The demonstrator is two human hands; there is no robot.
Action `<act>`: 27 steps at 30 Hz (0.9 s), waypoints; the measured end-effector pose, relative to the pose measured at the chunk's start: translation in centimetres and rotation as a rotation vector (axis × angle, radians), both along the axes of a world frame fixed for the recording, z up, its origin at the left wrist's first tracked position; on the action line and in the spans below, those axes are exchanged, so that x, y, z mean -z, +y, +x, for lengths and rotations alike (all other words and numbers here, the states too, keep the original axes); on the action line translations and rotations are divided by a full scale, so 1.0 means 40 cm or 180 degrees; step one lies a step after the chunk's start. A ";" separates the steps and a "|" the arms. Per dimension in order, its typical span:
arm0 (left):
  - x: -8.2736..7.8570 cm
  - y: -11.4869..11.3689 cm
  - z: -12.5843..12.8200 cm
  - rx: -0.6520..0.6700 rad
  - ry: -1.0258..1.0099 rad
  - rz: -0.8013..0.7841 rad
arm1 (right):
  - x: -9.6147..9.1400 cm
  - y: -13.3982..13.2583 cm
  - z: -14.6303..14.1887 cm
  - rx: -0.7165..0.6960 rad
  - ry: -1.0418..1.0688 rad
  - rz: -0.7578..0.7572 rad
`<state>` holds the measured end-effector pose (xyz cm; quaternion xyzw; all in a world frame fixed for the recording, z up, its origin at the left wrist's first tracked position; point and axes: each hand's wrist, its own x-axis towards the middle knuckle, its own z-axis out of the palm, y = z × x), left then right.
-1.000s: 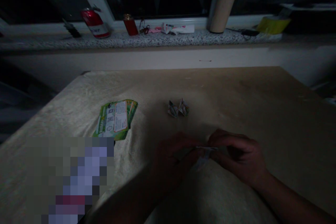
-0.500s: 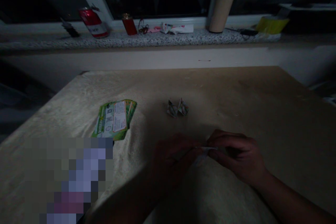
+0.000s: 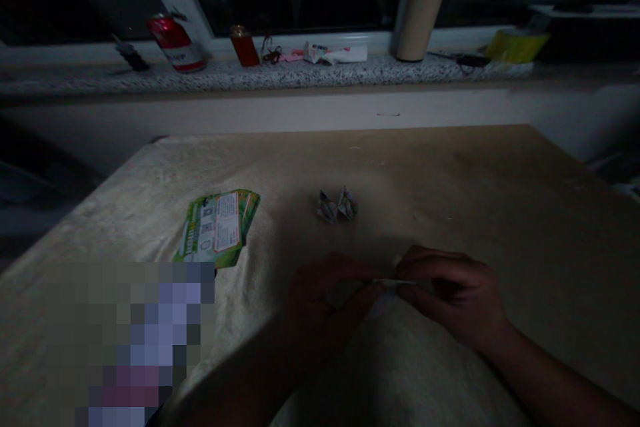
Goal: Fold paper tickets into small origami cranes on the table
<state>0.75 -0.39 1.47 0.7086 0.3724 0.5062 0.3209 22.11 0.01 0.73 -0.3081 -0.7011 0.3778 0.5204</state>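
Observation:
The scene is dim. Over the near part of the table (image 3: pixel 500 180), my left hand (image 3: pixel 325 307) and my right hand (image 3: pixel 450 297) pinch a small piece of folded paper (image 3: pixel 387 287) between their fingertips. Both hands have their fingers closed on it. Two small folded paper figures (image 3: pixel 337 205) lie side by side on the table just beyond my hands. A stack of green printed leaflets (image 3: pixel 217 227) lies to the left.
A stone windowsill (image 3: pixel 300 73) runs along the back. On it stand a red can (image 3: pixel 175 43), a red lighter (image 3: pixel 245 47), a cardboard tube (image 3: pixel 423 0), small papers (image 3: pixel 335 53) and a yellow object (image 3: pixel 517 47). A blurred patch covers the near left.
My hands have stayed in place, with only slight finger movement on the paper; its hanging part looks shorter now. The view has drifted slightly.

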 end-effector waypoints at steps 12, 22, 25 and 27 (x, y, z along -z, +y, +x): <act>-0.004 0.003 0.003 0.0051 -0.0087 -0.0226 | -0.008 -0.001 -0.001 0.0004 -0.0042 -0.0052; -0.006 -0.002 0.001 0.0040 -0.0095 -0.0301 | 0.000 -0.003 -0.001 -0.0038 0.0013 -0.0099; -0.007 -0.001 0.001 -0.0009 -0.0092 -0.0294 | -0.001 -0.003 -0.001 -0.0024 0.0013 -0.0104; -0.010 0.000 0.004 -0.0016 -0.0113 -0.0268 | -0.003 -0.003 -0.001 -0.0023 0.0008 -0.0111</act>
